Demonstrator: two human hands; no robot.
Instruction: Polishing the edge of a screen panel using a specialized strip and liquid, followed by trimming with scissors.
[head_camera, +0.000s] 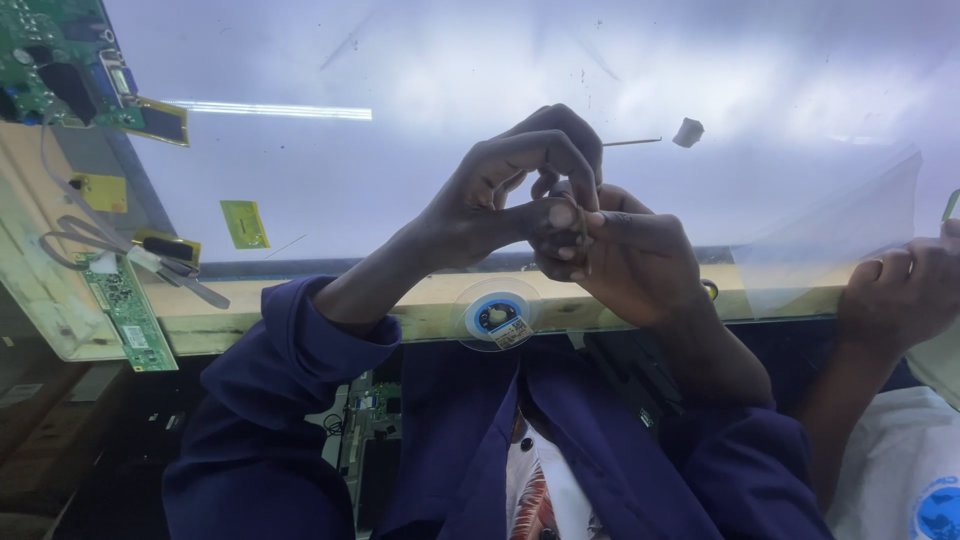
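Reviewer: Hands, quick. What state?

Annotator: Left hand (490, 190) and right hand (620, 250) are pressed together, fingertips pinching a strand (581, 228) between them. Both are clenched on it, not released. The strand is thin, dark and braid-like, and most of it is hidden by the fingers.

Reviewer: Where does it come from?

Annotator: Can't tell for sure. A spool (497, 315) lies just below the hands on the wooden edge (300, 310) of the bench. It is a clear plastic disc with a blue hub, flat and round.

Reviewer: Risks?

Annotator: The strand is fine and the grip is fingertip only, so it could slip, kink or fray if the person pulls unevenly. The spool sits on the edge, and a tug or a wrist nudge could roll it off. Beyond the hands is a glossy white panel (500, 60), smooth and reflective, and a dropped end could scratch or smudge it.

Reviewer: Anything else nearby?

Annotator: A co-worker's hand (900, 290) right of the right hand holds a translucent film (840, 230), thin and floppy, which could get bumped. A grey scrap (688, 131) and a thin stick (630, 142) lie on the panel past the hands. Far left of the left hand are green circuit boards (60, 60), flat grey ribbon cables (120, 250) and a yellow tag (243, 222).
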